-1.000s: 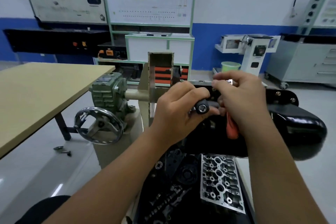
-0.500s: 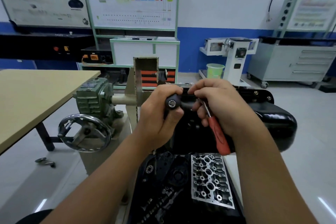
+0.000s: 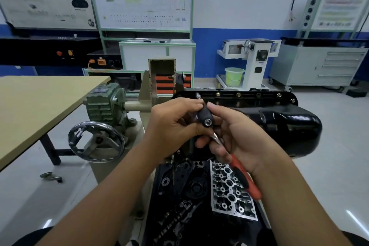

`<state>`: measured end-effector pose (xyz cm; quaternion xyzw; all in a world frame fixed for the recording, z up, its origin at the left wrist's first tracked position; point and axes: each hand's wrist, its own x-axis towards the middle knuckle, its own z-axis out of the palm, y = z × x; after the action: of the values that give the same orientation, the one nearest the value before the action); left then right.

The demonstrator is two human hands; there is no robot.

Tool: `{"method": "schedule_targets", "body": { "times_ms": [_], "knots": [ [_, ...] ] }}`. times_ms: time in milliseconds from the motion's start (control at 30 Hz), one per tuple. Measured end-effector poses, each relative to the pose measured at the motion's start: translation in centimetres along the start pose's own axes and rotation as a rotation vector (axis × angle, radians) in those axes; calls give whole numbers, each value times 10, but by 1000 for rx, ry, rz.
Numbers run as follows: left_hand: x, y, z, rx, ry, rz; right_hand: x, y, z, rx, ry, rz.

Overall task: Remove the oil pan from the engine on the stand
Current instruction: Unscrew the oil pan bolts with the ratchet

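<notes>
The glossy black oil pan (image 3: 289,124) sits on the engine, which is clamped on the stand (image 3: 157,94), with brass bolts along its far flange (image 3: 238,95). My left hand (image 3: 171,126) grips the black head of a ratchet (image 3: 205,115) whose extension reaches a bolt at the flange's left end (image 3: 198,95). My right hand (image 3: 237,136) holds the ratchet's red handle (image 3: 246,177), fingertips touching the head.
A green gearbox with a steel handwheel (image 3: 95,142) stands left of the stand. A wooden table (image 3: 40,106) lies further left. Below the engine is a tray with a cylinder head (image 3: 229,185) and dark parts. Training boards and cabinets line the back wall.
Both hands have lowered and shifted a little right with the ratchet. Its head has turned, and the extension now points up towards the flange bolt.
</notes>
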<state>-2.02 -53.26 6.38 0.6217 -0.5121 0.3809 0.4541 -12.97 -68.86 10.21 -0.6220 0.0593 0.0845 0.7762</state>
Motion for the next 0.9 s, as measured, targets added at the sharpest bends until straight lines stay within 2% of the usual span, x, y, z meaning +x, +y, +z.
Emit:
{"method": "schedule_targets", "body": {
  "times_ms": [200, 333, 400, 467, 533, 633, 800, 900],
  "knots": [
    [1, -7, -5, -80, -60, -23, 1, 16, 21, 356, -102, 116],
    [2, -4, -12, -208, -79, -146, 6, 18, 32, 529, -43, 131],
    [2, 1, -13, -179, -71, -147, 7, 17, 34, 546, -4, 116],
    [5, 4, -15, -153, -135, -105, 7, 18, 35, 547, 5, 102],
    [7, 4, -18, -91, -211, -56, 7, 19, 35, 544, -6, 97],
    [10, 3, -19, -71, -226, -73, 7, 21, 35, 550, -63, 95],
    [9, -2, -15, -209, -194, -143, 8, 22, 29, 657, -162, 77],
    [6, -1, -16, -326, -221, -236, 7, 20, 31, 638, -115, 63]
  ]
}}
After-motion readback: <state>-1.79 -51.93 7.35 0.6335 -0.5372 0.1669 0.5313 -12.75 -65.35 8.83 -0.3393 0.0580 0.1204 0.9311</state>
